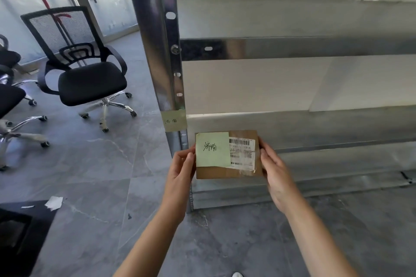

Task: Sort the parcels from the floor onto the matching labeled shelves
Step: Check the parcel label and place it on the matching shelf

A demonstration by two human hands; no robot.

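A small brown cardboard parcel (227,172) is held up in front of the lower shelf of a metal rack. It carries a pale green sticky note (212,149) with handwritten characters and a white barcode label (242,152). My left hand (181,167) grips its left edge and my right hand (275,170) grips its right edge. A matching green note (174,120) with similar handwriting is stuck on the rack's upright post (165,51), just above and left of the parcel. The lower shelf (337,128) behind the parcel holds nothing visible.
A black mesh office chair (87,74) on wheels stands to the left on the grey tiled floor, with more chairs (9,96) at the far left edge. A dark object (20,231) with paper scraps lies at the lower left. An upper shelf (292,18) runs across the rack.
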